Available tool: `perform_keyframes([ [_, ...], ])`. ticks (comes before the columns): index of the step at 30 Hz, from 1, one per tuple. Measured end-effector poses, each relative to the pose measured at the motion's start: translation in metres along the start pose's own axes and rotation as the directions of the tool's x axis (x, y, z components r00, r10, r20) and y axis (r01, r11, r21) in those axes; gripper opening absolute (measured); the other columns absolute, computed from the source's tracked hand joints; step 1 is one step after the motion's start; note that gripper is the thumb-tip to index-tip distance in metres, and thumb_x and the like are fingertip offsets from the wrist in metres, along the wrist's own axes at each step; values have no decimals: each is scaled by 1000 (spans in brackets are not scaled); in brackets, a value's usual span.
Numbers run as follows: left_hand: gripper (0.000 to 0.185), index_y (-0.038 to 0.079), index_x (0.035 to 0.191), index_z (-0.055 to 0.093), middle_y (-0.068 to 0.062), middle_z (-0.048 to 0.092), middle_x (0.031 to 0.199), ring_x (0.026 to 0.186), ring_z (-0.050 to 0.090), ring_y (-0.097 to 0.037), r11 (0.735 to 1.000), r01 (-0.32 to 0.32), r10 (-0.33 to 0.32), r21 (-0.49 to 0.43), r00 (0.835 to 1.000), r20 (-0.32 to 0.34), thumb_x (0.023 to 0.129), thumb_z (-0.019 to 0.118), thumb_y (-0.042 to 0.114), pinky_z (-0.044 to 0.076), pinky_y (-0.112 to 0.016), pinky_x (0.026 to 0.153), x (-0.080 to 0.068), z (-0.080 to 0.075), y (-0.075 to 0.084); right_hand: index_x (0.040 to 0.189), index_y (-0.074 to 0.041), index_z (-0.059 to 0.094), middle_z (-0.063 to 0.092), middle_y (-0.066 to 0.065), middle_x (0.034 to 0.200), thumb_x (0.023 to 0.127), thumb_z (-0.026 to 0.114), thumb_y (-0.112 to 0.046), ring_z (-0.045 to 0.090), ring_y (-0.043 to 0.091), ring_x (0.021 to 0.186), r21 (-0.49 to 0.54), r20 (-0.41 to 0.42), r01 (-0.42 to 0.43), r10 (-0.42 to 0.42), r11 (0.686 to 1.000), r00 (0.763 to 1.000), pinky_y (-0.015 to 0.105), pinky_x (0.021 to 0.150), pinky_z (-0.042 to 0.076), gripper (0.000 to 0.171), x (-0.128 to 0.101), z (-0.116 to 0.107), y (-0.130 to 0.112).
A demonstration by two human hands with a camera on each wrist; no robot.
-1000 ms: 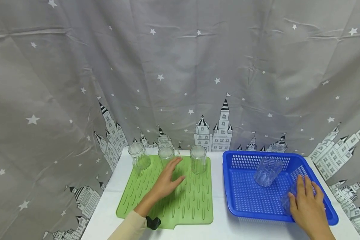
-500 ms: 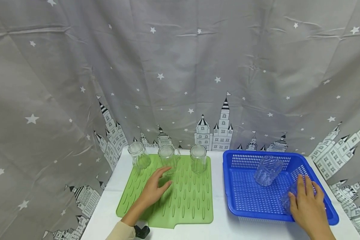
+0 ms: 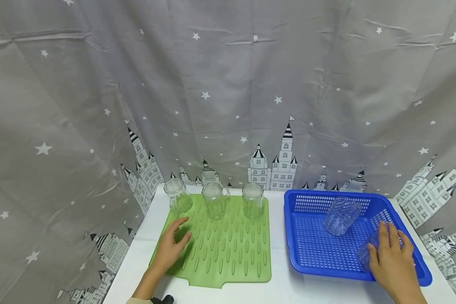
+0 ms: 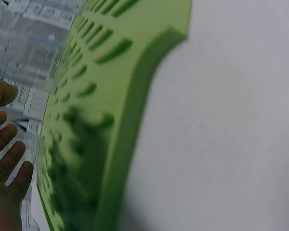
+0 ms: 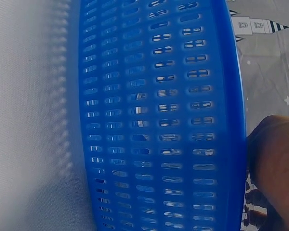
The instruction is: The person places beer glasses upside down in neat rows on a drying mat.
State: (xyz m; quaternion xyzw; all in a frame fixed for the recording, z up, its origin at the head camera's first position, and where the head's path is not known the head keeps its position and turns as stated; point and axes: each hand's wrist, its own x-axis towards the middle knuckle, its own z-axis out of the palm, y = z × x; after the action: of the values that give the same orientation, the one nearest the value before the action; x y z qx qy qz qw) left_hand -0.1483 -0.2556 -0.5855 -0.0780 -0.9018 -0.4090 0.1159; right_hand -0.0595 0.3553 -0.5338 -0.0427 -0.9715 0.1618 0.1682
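Three glasses (image 3: pixel 214 202) are stood in a row along the 12 o'clock edge of the green mat (image 3: pixel 228 257). Two are left in the blue basket (image 3: pixel 311 253): a ribbed one (image 3: pixel 341 216) on its side, and one (image 3: pixel 367 252) at 5 o'clock grasped by the right hand (image 3: pixel 393 264) (fingers curled over it). The left hand (image 3: pixel 172 249) is laid flat on the mat, fingers released. The bench (image 3: pixel 281 291) is white.

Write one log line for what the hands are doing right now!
left hand: open, over mat | right hand: holds glass in basket | three glasses upright on mat
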Motion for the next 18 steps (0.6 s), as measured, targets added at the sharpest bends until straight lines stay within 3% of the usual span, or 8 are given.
perform_keyframes([
  [7, 56, 12, 157, 51, -18, 50, 161, 155, 41, -48, 988, 152, -152, 3, 988, 15, 105, 71, 20, 34, -75, 125, -20, -19, -20, 164, 15, 19, 25, 46, 163, 106, 54, -10, 22, 69, 145, 2, -8, -1, 1, 1000, 1000, 96, 95, 31, 72, 0, 1, 0],
  [13, 52, 13, 153, 55, -16, 48, 160, 157, 39, -46, 961, 276, -276, -6, 960, -44, 105, 72, 20, 29, -70, 130, -38, -32, -36, 163, 15, 21, 27, 47, 161, 105, 55, -10, 24, 70, 142, 2, -11, 8, -8, 1000, 1000, 95, 93, 33, 72, -2, 3, 1],
  [18, 50, 11, 149, 59, -18, 51, 157, 155, 42, -46, 952, 305, -304, 9, 949, -83, 102, 75, 19, 31, -68, 130, -51, -36, -43, 162, 17, 23, 29, 49, 159, 103, 57, -8, 25, 71, 141, 15, -52, 32, -31, 999, 998, 92, 96, 32, 72, -1, 1, 1],
])
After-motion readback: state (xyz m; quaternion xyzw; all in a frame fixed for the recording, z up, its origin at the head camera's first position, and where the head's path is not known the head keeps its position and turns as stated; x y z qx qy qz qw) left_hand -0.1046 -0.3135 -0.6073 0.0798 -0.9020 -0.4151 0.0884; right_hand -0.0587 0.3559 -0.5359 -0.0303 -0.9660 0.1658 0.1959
